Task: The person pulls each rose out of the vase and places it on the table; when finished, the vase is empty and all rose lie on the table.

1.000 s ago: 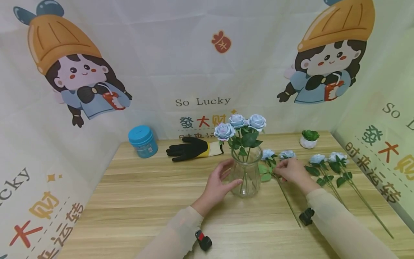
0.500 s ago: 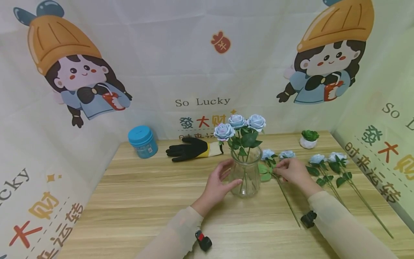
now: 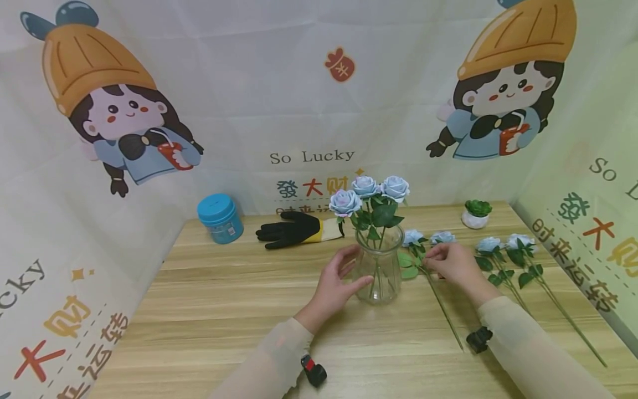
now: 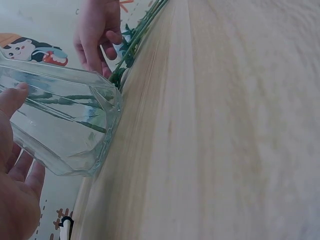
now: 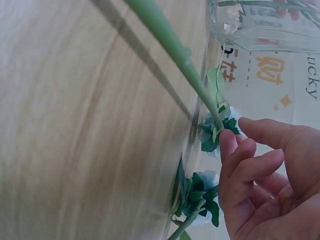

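My left hand (image 3: pixel 341 277) holds the side of a clear glass vase (image 3: pixel 377 277), thumb in front and fingers curved round its left side. Three pale blue artificial roses (image 3: pixel 366 191) stand in the vase, their stems visible through the glass. To the right of the vase, my right hand (image 3: pixel 453 266) pinches the upper stem of a blue rose (image 3: pixel 413 238) between thumb and fingertips. In the right wrist view that green stem (image 5: pixel 175 52) runs from the fingertips towards the camera, its shadow beside it. Another blue rose (image 3: pixel 442 238) lies just behind my right hand.
Two more blue roses (image 3: pixel 489 245) lie at the right, long stems pointing towards the front. Along the back are a blue lidded tub (image 3: pixel 220 218), a black work glove (image 3: pixel 291 230) and a small potted succulent (image 3: pixel 476 214). A printed cloth (image 3: pixel 239 111) hangs behind the table.
My right wrist and forearm have shifted slightly to the right while the fingertips stay at the stem. The left hand and the vase have not moved.
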`<state>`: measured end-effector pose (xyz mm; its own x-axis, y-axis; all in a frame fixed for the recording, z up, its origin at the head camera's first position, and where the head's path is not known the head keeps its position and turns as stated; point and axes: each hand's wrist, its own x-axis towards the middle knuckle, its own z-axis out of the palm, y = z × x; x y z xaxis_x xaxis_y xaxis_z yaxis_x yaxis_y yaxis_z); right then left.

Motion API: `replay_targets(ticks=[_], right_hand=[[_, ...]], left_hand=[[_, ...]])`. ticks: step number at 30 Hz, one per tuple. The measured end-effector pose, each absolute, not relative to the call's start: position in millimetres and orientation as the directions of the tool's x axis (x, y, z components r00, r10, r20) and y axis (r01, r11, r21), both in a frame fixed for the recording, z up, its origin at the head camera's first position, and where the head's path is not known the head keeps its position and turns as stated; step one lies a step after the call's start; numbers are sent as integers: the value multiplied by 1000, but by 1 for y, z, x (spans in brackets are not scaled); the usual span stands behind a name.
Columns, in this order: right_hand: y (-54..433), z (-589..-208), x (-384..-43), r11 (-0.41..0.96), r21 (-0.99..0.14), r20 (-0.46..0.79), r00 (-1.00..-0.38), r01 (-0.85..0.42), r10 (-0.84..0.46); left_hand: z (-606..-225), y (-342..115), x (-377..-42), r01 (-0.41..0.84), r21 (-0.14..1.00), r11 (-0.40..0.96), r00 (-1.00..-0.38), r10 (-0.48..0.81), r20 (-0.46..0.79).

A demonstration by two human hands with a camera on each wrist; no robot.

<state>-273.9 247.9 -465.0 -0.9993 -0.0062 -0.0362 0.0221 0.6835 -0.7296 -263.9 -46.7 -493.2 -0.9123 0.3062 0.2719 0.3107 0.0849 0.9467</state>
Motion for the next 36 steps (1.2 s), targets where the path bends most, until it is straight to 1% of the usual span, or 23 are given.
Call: replay_targets(ticks=[10,18,20,24,27,30,36], right_hand=[[246,-460,-268,727,-685,24,-999,-50,-46],[241,-452,-263,724,-677,90,-991,-131,-95],[239,-450,-262,708,-685,110,-986,-169,-128],[234,-449,-261,631,-731,140,-963,-257,-230],[229,-448,-258,582,-760,142,-948,-289,-285],[221,-449,-255,554,-780,138,-943,-292,-303],[203,-449,-252,505,-822,132,-951,-263,-279]], left_hand=[[-495,-47,-264,305,948,85,-914,306,267],[-493,-47,-264,301,948,100,-917,302,260],[-493,-47,-264,304,948,96,-916,303,263],[-494,-47,-264,309,947,93,-914,306,268],[-494,-47,-264,313,945,90,-910,312,272],[-494,-47,-264,316,944,91,-909,315,273],[-493,-48,-264,307,947,93,-911,316,264]])
